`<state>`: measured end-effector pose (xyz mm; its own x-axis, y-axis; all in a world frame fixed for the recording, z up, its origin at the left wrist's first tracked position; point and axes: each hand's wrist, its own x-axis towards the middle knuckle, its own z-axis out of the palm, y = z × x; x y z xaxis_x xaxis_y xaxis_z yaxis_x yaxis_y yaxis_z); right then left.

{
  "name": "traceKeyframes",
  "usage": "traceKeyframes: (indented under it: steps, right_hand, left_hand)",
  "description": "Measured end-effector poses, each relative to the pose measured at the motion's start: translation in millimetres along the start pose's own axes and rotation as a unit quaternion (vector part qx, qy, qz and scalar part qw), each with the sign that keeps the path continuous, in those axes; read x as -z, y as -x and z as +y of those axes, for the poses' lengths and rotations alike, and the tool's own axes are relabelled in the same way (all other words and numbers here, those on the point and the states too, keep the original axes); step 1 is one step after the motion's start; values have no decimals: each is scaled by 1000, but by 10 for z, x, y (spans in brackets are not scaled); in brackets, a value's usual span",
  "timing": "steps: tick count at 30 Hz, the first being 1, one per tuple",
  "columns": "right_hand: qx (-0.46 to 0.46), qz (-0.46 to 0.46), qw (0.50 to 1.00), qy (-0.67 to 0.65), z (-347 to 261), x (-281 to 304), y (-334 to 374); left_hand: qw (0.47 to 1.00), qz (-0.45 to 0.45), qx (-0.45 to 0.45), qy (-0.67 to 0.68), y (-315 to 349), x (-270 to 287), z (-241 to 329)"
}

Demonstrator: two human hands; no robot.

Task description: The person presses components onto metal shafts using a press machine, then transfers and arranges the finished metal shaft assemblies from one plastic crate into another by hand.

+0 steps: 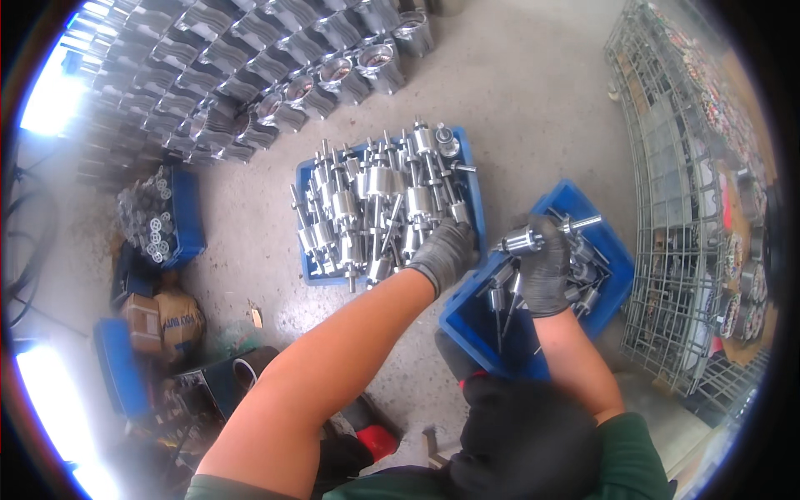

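Two blue bins stood before me, and I judged the work to be partway through. I saw the left bin (477, 200) crowded with shafted metal parts (375, 182), heaped above its rim. The right bin (615, 287) carried a looser, lower scatter of similar pieces, with bare blue base showing at its near end. Plenty was left to handle; the pieces overlapped too much for me to count.

From my distance I had the right hand (546, 267) over the right bin, its gloved fingers clamped around a single metal part (522, 242), which was not yet laid down. The left hand (446, 254) was at the left bin's near right corner, up against the heap; its fingertips were hidden, so I could not tell whether they were apart or closed on anything.
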<state>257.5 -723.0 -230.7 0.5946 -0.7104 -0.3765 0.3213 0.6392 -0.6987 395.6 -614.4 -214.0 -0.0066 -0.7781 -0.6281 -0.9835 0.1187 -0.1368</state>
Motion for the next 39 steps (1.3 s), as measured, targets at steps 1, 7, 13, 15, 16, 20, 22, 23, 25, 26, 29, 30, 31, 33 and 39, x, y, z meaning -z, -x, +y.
traceKeyframes:
  steps: [1,7,13,15,16,20,22,23,25,26,29,30,31,33,39]
  right_hand:
    - [-1,0,1000,1,-1,1,5]
    - [0,-11,1000,4,-25,-19,62]
    - [13,-27,1000,6,-52,126,-20]
    - [19,-16,1000,8,-62,160,-60]
    - [26,-7,1000,11,-62,180,-69]
    - [0,-21,1000,-3,-99,227,-30]
    - [9,-16,1000,1,-70,198,-20]
    - [-3,-6,1000,-12,-45,201,-36]
    - [-12,14,999,-27,-40,150,-45]
    - [-12,14,999,-29,-29,172,-48]
    - [-14,4,999,-33,-10,203,-63]
    - [-11,-10,1000,-26,-20,194,-49]
    - [-8,-23,1000,-18,-30,187,-36]
    - [-15,-20,999,-23,-50,132,0]
    - [-25,-1,999,-22,-45,129,-3]
  left_hand:
    - [1000,10,-1,10,16,-28,7]
    - [997,69,-5,-21,42,-133,23]
    - [993,112,-16,-21,33,-168,37]
    - [996,91,-22,-16,61,-130,3]
    - [996,88,-24,-14,75,-95,-7]
    - [998,49,-32,-27,68,72,-51]
    - [998,33,-48,4,59,63,-85]
    - [998,39,-54,-8,84,41,-129]
    - [995,71,-71,13,152,-54,-271]
    - [990,104,-87,35,176,-113,-321]
    - [992,100,-77,14,276,-129,-350]
    - [992,105,-66,5,316,-88,-345]
    - [995,87,-39,29,341,18,-302]
    - [995,86,-27,38,254,23,-235]
    - [999,46,26,8,24,4,-55]
